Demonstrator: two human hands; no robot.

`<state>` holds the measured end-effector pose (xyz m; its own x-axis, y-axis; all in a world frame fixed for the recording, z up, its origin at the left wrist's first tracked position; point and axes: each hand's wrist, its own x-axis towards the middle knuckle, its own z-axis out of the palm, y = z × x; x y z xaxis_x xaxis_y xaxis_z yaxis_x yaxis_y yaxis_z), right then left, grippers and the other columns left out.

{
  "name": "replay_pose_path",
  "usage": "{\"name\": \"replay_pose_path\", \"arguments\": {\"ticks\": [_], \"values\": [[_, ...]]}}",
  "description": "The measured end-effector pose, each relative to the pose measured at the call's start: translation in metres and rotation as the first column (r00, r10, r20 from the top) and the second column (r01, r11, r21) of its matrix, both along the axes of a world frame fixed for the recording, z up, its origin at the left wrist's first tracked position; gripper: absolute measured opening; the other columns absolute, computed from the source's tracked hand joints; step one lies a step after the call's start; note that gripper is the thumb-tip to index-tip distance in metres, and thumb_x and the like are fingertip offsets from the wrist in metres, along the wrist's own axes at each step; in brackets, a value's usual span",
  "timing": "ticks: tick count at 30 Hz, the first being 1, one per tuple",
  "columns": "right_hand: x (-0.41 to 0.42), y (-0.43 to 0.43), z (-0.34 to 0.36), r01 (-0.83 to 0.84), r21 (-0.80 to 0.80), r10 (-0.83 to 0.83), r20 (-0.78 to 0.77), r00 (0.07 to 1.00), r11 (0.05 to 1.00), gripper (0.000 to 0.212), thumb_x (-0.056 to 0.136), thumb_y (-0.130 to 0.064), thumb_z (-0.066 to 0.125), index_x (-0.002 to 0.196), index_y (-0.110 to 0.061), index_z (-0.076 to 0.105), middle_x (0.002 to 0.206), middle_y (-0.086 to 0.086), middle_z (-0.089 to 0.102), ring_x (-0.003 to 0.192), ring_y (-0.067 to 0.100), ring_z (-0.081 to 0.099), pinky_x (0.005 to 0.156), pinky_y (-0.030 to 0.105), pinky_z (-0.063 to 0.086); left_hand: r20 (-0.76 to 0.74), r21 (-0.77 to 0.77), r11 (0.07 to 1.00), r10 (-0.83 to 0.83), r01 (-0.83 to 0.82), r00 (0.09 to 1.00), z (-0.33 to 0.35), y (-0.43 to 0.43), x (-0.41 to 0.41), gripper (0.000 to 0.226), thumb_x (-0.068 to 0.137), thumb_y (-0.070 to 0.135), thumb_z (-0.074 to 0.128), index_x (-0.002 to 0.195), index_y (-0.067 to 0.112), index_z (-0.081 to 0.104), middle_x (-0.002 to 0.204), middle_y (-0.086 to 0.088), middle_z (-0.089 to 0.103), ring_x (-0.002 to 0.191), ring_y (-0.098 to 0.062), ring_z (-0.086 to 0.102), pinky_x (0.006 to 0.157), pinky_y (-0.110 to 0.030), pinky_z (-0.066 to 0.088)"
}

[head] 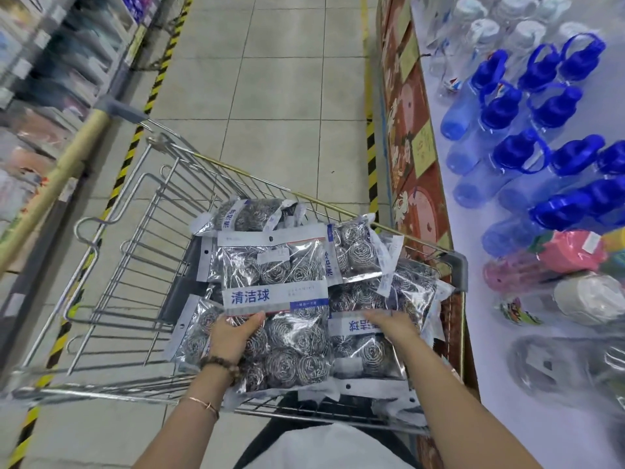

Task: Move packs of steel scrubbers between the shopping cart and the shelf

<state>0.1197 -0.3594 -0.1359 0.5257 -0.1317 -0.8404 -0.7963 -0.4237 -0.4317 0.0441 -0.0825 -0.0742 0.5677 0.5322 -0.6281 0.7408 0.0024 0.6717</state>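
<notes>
While both hands work the pile in the shopping cart [458,270], left hand [233,335] pinches the near edge of the top pack [274,275], thumb on its label. Right hand [392,324] lies on the neighbouring pack [368,350]; cannot tell if it grips. Top pack's long axis runs away from me. Shelf [507,418] lies to my right, so the right hand is nearer.

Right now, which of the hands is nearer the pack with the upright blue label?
Left: left hand grips that pack; right hand rests on a neighbouring pack, apart from it.
</notes>
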Motion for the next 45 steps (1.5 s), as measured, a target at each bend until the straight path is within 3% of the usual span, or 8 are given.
{"name": "replay_pose_path", "arguments": {"ticks": [3,7,15,19,26,31,35,45], "values": [[-0.005,0.003,0.012,0.058,0.150,-0.056,-0.017,0.998,0.987,0.021,0.076,-0.028,0.078,0.079,-0.016,0.062,0.092,0.004,0.064,0.092,0.023,0.058,0.095,0.035,0.044,0.010,-0.011,1.000,-0.006,0.006,1.000,0.001,0.000,-0.002,0.029,0.073,0.021,0.074,0.097,0.015,0.059,0.101,-0.006,0.063,0.099,-0.022,0.056,0.090,-0.036,0.044],[-0.009,-0.010,0.033,0.066,0.158,-0.073,0.034,0.997,0.985,0.028,0.080,-0.024,0.074,0.090,0.002,0.065,0.082,0.007,0.065,0.082,0.021,0.061,0.071,0.027,0.044,0.046,-0.023,0.999,-0.027,0.029,0.999,0.008,-0.008,-0.001,0.020,0.076,0.020,0.073,0.084,0.024,0.054,0.095,-0.001,0.060,0.094,-0.018,0.054,0.088,-0.034,0.043],[-0.027,-0.067,0.080,0.190,0.009,-0.185,0.283,0.941,0.982,0.020,0.080,-0.016,0.074,0.088,-0.006,0.059,0.078,0.003,0.060,0.072,0.016,0.055,0.073,0.031,0.042,0.135,-0.066,0.990,-0.114,0.124,0.984,0.019,-0.033,0.002,0.019,0.077,0.018,0.071,0.082,0.025,0.054,0.083,0.009,0.059,0.078,-0.006,0.053,0.077,-0.027,0.041],[-0.057,-0.096,0.100,0.378,-0.069,-0.322,0.399,0.859,0.923,0.054,0.079,-0.015,0.075,0.123,0.006,0.052,0.095,0.007,0.051,0.089,0.021,0.049,0.084,0.037,0.042,0.136,-0.070,0.970,-0.222,0.233,0.966,0.022,-0.039,0.007,0.018,0.074,0.028,0.074,0.086,0.022,0.062,0.086,0.006,0.066,0.083,-0.013,0.059,0.081,-0.032,0.047],[-0.127,-0.103,0.132,0.673,-0.032,-0.572,0.498,0.652,0.739,0.094,0.059,-0.051,0.082,0.138,-0.013,0.045,0.128,0.015,0.057,0.112,0.032,0.056,0.094,0.049,0.048,0.224,-0.093,0.909,-0.378,0.405,0.898,0.035,-0.054,0.020,0.024,0.076,0.023,0.073,0.095,0.019,0.059,0.087,0.009,0.061,0.084,-0.013,0.057,0.078,-0.028,0.042],[-0.178,-0.079,0.140,0.821,0.144,-0.771,0.461,0.439,0.553,0.050,0.081,-0.013,0.072,0.125,-0.005,0.049,0.088,0.017,0.065,0.063,0.021,0.062,0.054,0.032,0.053,0.247,-0.073,0.804,-0.558,0.590,0.792,0.037,-0.066,0.027,0.031,0.075,0.026,0.073,0.101,0.020,0.057,0.091,0.008,0.060,0.089,-0.015,0.055,0.083,-0.027,0.041],[-0.235,-0.062,0.131,0.901,0.162,-0.852,0.426,0.303,0.401,0.064,0.074,-0.021,0.078,0.128,-0.008,0.046,0.114,0.026,0.061,0.081,0.033,0.066,0.069,0.048,0.058,0.225,0.003,0.696,-0.700,0.718,0.678,0.039,-0.087,0.023,0.023,0.076,0.029,0.073,0.086,0.027,0.052,0.089,0.006,0.056,0.083,-0.010,0.055,0.078,-0.026,0.042],[-0.394,-0.052,0.132,0.973,0.229,-0.881,0.459,-0.117,-0.009,0.020,0.073,-0.014,0.076,0.085,-0.015,0.061,0.078,0.012,0.070,0.073,0.032,0.066,0.080,0.061,0.052,0.307,0.011,0.315,-0.904,0.949,0.297,0.055,-0.185,-0.035,0.029,0.080,0.025,0.070,0.102,0.016,0.055,0.096,0.001,0.058,0.092,-0.013,0.053,0.081,-0.023,0.037]]}}
